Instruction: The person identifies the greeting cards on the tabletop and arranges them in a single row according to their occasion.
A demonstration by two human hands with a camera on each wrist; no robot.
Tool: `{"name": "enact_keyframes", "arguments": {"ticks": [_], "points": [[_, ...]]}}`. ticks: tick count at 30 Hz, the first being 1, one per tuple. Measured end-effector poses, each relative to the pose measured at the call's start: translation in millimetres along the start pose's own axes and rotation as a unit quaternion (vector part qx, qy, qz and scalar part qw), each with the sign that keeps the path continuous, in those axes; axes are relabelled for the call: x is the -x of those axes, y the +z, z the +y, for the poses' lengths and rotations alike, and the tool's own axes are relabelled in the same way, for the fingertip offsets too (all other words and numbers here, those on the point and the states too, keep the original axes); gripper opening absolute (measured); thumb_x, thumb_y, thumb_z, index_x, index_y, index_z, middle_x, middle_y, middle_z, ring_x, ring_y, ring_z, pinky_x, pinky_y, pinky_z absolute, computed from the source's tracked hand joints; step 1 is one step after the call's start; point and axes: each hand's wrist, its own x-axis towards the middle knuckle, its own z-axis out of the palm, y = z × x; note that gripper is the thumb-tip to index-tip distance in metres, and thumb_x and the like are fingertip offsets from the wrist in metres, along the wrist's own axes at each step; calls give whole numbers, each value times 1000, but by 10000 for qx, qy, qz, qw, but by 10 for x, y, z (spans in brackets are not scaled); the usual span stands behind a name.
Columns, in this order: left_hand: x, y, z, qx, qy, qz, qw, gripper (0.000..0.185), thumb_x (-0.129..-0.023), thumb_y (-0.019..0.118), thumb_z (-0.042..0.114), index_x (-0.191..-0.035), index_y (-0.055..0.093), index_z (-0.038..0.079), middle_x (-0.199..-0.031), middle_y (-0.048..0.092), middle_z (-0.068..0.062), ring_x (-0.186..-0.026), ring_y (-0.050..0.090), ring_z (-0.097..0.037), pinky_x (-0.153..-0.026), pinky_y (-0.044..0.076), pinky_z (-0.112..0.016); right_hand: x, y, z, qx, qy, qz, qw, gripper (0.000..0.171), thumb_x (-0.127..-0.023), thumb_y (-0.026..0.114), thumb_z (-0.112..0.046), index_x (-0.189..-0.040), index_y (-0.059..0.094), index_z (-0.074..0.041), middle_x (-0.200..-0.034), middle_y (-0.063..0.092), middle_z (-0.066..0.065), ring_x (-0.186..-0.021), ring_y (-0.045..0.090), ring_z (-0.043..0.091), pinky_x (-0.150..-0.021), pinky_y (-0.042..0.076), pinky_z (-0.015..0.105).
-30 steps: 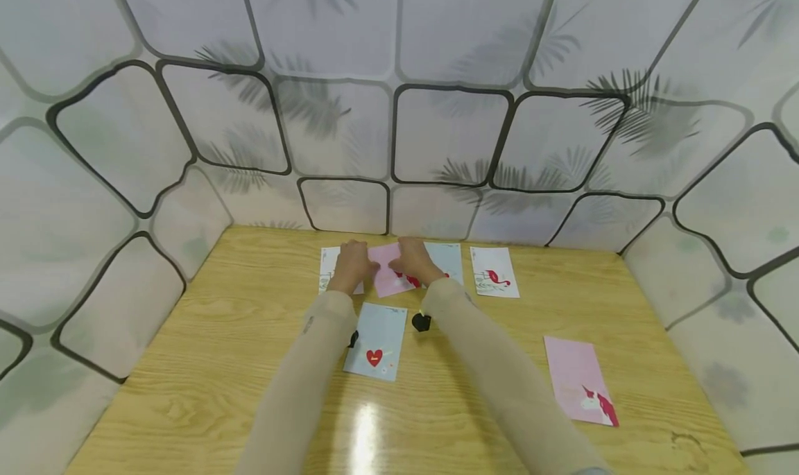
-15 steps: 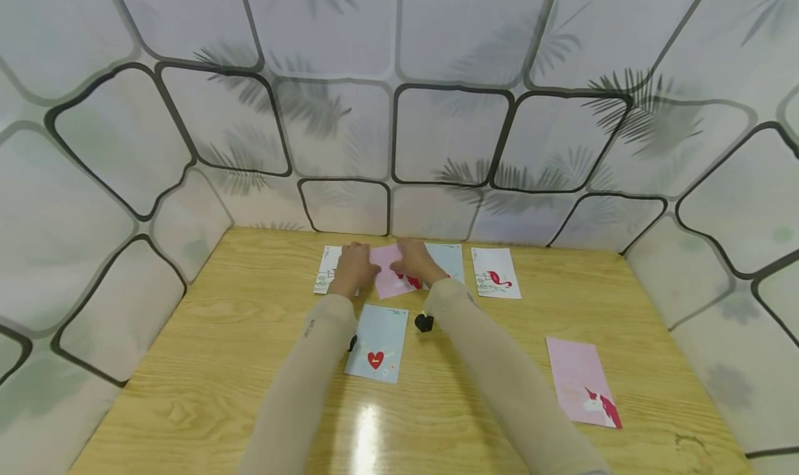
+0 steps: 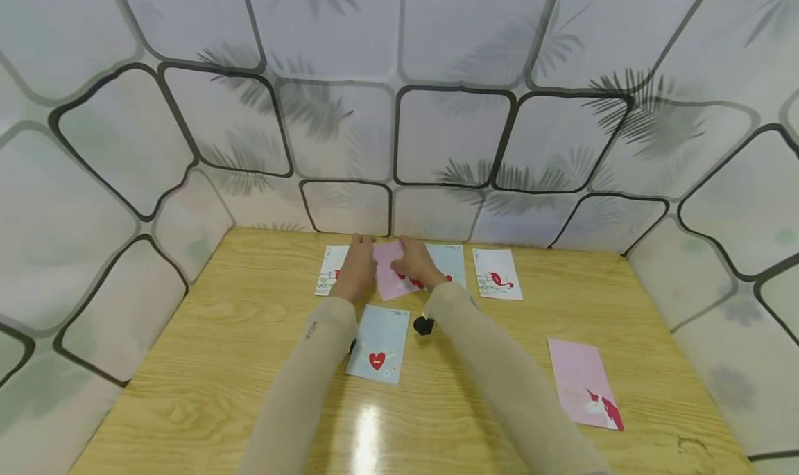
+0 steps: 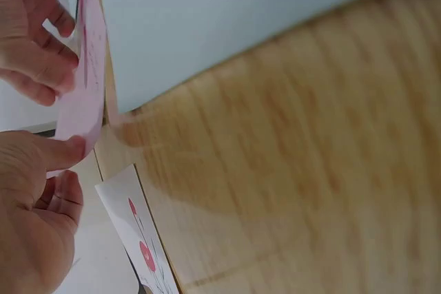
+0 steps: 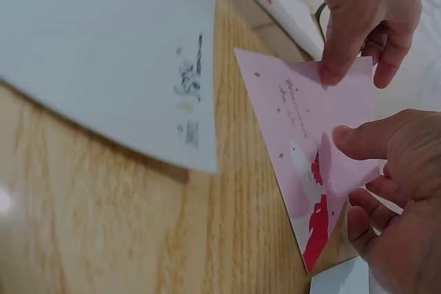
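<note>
1. Pinching the pink card [image 3: 387, 286] in the head view, the left hand [image 3: 357, 270] and right hand [image 3: 419, 261] hold it just beyond the heart card [image 3: 377, 343] on the table [image 3: 200, 364]. Also beyond the heart card are a white card [image 3: 327, 274] to its left, partly behind the left hand, and a blue card [image 3: 452, 260] and flamingo card [image 3: 497, 274] to its right. The unicorn card [image 3: 585, 381] lies well right of the heart card, slightly nearer the person.
2. From the left wrist, the left thumb presses the pink card's face, near the heart card's corner.
3. From the right wrist, both thumbs lie on its face, fingers behind, beyond the heart card's scripted edge.
</note>
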Motion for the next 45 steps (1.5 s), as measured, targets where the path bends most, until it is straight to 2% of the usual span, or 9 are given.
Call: {"name": "enact_keyframes", "arguments": {"ticks": [5, 10, 13, 16, 23, 30, 36, 41, 45], "points": [[-22, -74, 24, 836, 8, 719, 9939, 32, -104, 54, -1, -136, 54, -4, -128, 55, -20, -119, 57, -34, -106, 48, -42, 24, -43, -84, -1007, 105, 802, 9916, 49, -89, 64, 5, -137, 59, 8, -131, 65, 25, -112, 64, 35, -96, 54, 45], [-76, -200, 89, 1706, -134, 1402, 9752, 20, -101, 63, 1, -120, 68, -5, -110, 68, -20, -102, 64, -30, -90, 55, -39, 55, -151, -113, -1729, 214, 1449, 9740, 33, -95, 62, 2, -127, 68, 6, -118, 71, 22, -104, 66, 31, -90, 56, 39], [-59, -315, 153, 2036, -128, 1608, 9657, 16, -100, 67, 4, -114, 71, -4, -105, 70, -19, -97, 65, -29, -85, 55, -38, 68, -250, -97, -2099, 53, 1732, 9622, 23, -96, 66, 1, -116, 73, 8, -108, 74, 22, -96, 69, 27, -82, 56, 30], [-9, -445, 243, 2303, -65, 1648, 9590, 15, -100, 69, 7, -110, 73, -3, -103, 72, -19, -94, 66, -28, -82, 56, -35, 114, -392, -99, -2592, -127, 1739, 9500, 18, -96, 69, -1, -111, 75, 8, -102, 75, 21, -85, 68, 20, -74, 55, 23], [101, -643, 430, 2854, 120, 1534, 9460, 17, -98, 73, 14, -107, 75, 0, -100, 74, -15, -88, 66, -22, -76, 55, -28, 327, -792, -158, -3523, -174, 1151, 9286, 25, -99, 72, -12, -114, 73, 8, -94, 73, 6, -80, 65, 13, -82, 59, 37], [252, -735, 651, 3741, -22, 1266, 9187, 16, -97, 73, 9, -106, 74, -4, -99, 71, -14, -85, 63, -14, -79, 58, -26, 578, -1116, -248, -3708, 58, 601, 9267, 33, -99, 73, -18, -117, 72, 9, -85, 69, -1, -76, 63, 13, -77, 58, 28], [390, -748, 806, 4312, -91, 1025, 8964, 15, -97, 72, 7, -105, 74, -5, -97, 70, -10, -83, 62, -12, -84, 59, -32, 803, -1246, -229, -3197, -13, 507, 9462, 32, -100, 72, -27, -106, 74, 4, -76, 65, 3, -79, 62, 26, -81, 57, 38], [501, -728, 935, 4532, -152, 877, 8869, 15, -97, 73, 7, -105, 74, -5, -97, 70, -10, -85, 64, -12, -82, 60, -28, 999, -1317, -186, -2898, -371, 658, 9541, 31, -101, 71, -28, -100, 73, 3, -76, 63, 6, -74, 58, 19, -73, 55, 33], [596, -717, 1034, 4520, -92, 760, 8887, 14, -98, 72, 8, -104, 74, -4, -97, 70, -11, -84, 65, -14, -85, 60, -37, 1166, -1387, -156, -2752, -587, 753, 9566, 29, -101, 70, -25, -101, 74, 4, -77, 63, 11, -73, 57, 20, -69, 53, 29]]}}
